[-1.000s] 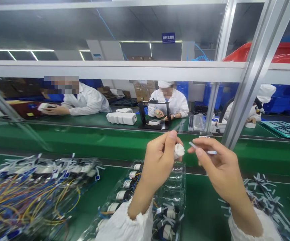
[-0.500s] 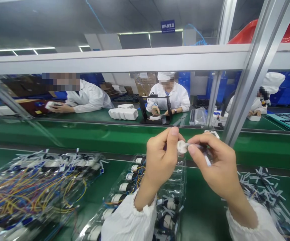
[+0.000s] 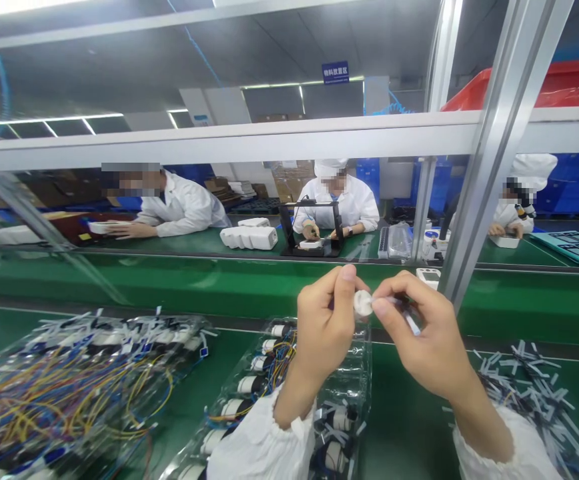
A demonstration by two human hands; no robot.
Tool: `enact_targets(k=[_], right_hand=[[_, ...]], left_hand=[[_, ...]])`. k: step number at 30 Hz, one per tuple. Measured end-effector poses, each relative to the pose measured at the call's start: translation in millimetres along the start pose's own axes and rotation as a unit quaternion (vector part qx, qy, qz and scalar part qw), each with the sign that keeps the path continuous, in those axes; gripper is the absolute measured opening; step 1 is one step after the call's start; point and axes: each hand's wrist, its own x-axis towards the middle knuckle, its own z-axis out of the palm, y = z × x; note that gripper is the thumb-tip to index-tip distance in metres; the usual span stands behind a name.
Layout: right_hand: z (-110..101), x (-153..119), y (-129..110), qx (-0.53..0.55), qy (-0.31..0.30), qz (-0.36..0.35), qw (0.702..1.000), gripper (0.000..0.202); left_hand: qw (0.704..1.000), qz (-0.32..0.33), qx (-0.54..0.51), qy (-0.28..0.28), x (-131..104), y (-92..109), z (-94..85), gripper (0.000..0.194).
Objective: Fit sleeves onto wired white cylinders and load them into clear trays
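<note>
My left hand (image 3: 325, 327) is closed around a small part with a round white end (image 3: 363, 303), held up above the bench. Thumb and forefinger of my right hand (image 3: 427, 337) pinch a thin pale strip (image 3: 411, 323) right against that white end. The strip's free end hangs below my right fingers. Whatever else my left hand encloses is hidden. Beneath my hands lies a clear plastic tray (image 3: 362, 363) with black-and-white cylinders (image 3: 252, 385) and coloured wires in it.
At left, a heap of wired parts (image 3: 69, 393) spreads over the green bench. Many pale and dark strips (image 3: 529, 387) lie piled at right. A metal post (image 3: 502, 153) and a white crossbeam (image 3: 219, 143) stand ahead. Several co-workers in white (image 3: 337, 200) sit beyond.
The whole view has shifted, with the background now lower in the picture. Both hands keep their grip on the white-ended part and the strip, nearly unmoved relative to each other.
</note>
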Motion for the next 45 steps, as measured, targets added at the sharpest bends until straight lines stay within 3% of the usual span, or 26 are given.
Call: enact_targets(k=[6,14,23,29,31,34,37,41,45], right_hand=[[13,-4,2,0.014,0.045,0.0,0.999,0.013],[18,-3,8,-0.011,0.093,-0.05,0.994,0.019],[10,-5,5,-0.077,0.072,-0.115,0.988,0.029],[7,-8,5,-0.173,0.029,-0.045,0.984,0.031],[5,-5,9,-0.169,0.003,0.018,0.985,0.028],[-4,2,16,-0.082,-0.052,0.127,0.987,0.022],[-19,11,23,0.018,-0.095,0.179,0.979,0.006],[-39,18,28,0.086,-0.051,0.18,0.979,0.038],[-46,20,28,0.125,0.031,0.147,0.981,0.036]], left_hand=[[0.999,0.033,0.029,0.004,-1,2,0.4,0.045],[0.992,0.092,0.085,-0.015,-1,3,0.7,0.04],[0.978,0.128,0.14,-0.082,3,4,-4.9,0.038],[0.959,0.139,0.21,-0.128,4,-7,-1.0,0.034],[0.956,0.118,0.226,-0.146,5,-11,1.8,0.033],[0.959,0.07,0.224,-0.157,6,-14,6.3,0.033],[0.978,0.003,0.139,-0.157,8,-17,10.6,0.035],[0.974,-0.142,-0.039,-0.17,10,-22,14.1,0.046],[0.963,-0.183,-0.108,-0.167,10,-25,15.5,0.049]])
